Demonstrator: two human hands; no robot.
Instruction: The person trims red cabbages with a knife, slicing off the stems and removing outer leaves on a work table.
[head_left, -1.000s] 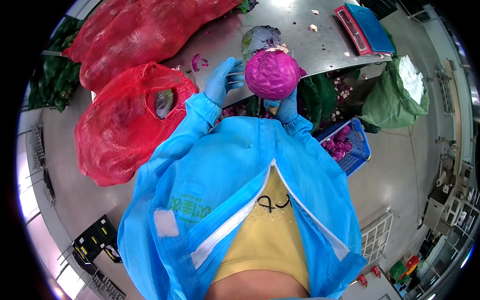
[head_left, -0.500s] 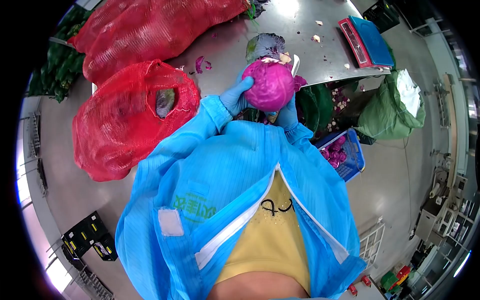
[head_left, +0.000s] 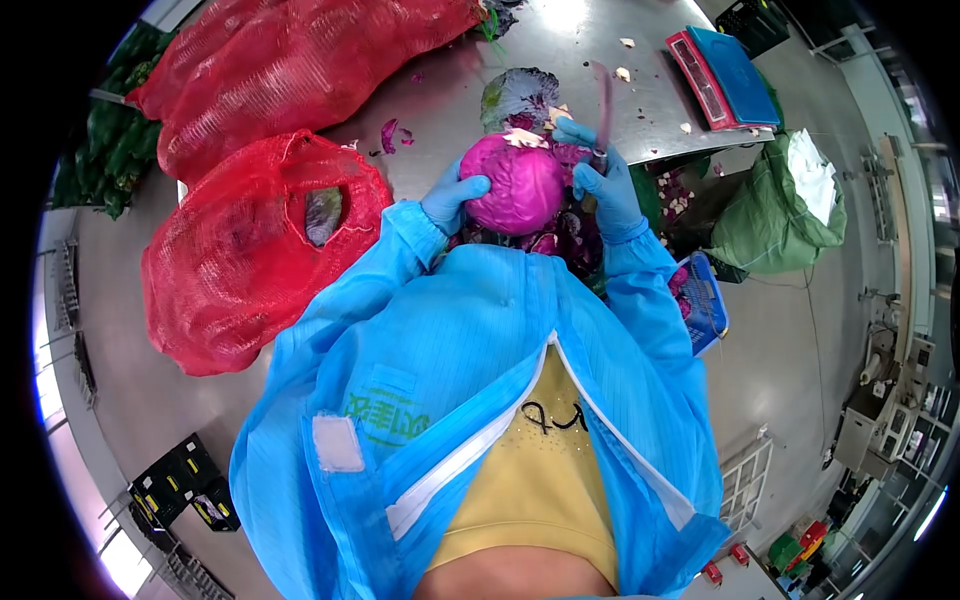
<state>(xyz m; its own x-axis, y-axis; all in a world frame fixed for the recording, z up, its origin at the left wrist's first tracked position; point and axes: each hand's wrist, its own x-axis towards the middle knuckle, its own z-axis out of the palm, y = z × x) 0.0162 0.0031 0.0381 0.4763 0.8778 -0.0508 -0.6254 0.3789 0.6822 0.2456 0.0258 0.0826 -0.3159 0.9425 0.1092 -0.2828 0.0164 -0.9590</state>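
Note:
A peeled red cabbage (head_left: 515,185) rests in my left hand (head_left: 452,197), whose blue-gloved thumb and fingers wrap its left side. My right hand (head_left: 612,190), also in a blue glove, is closed round the handle of a knife (head_left: 603,105). The blade points up and away from me and looks smeared by motion. Pale cut bits lie at the top of the cabbage, near my right fingertips. Just beyond it, a loose outer cabbage leaf (head_left: 520,98) lies on the metal table (head_left: 440,110). Dark purple leaves sit below, between my hands.
Red mesh sacks (head_left: 265,250) stand and lie at the left. A red and blue scale-like box (head_left: 722,78) sits at the table's right. Beyond its edge are a green sack (head_left: 782,215) and a blue basket (head_left: 706,305) with purple pieces. Leaf scraps dot the table.
My right hand has come out from beneath the cabbage to its right side, bringing the knife upright into view. The cabbage and my left hand have shifted slightly left.

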